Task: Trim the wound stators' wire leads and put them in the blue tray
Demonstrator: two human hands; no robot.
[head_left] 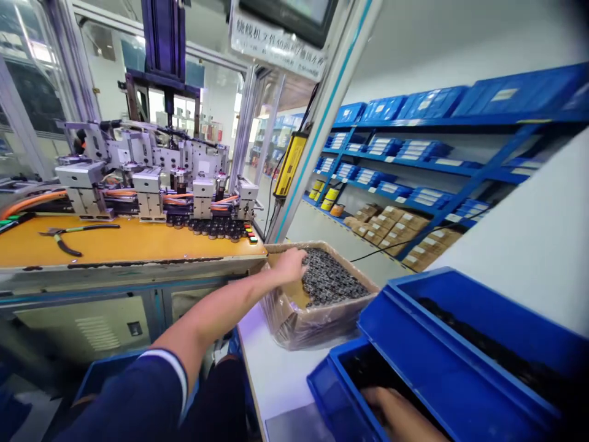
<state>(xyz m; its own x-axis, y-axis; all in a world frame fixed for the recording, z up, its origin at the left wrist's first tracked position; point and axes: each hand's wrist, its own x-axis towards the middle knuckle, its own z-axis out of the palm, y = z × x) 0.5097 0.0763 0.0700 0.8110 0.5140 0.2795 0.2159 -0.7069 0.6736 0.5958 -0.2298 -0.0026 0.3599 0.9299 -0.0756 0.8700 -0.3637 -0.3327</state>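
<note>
My left hand (289, 265) reaches over the plastic-lined cardboard box (299, 319), its fingers curled at the edge of a layer of small grey-black parts (334, 279). What those fingers hold, if anything, is hidden. My right hand (398, 411) is low inside the lower blue bin (329, 380), where dark small parts (363, 368) lie in shadow. Its fingertips are lost in the dark of the bin. A larger blue bin (414, 350) with black parts in it sits above and overlaps the lower one.
A winding machine (151, 184) stands at the left behind an orange worktop (138, 242). Pliers (69, 236) and a cluster of black round parts (216, 227) lie there. A white table (276, 374) carries the box. Blue shelving (414, 159) lines the wall.
</note>
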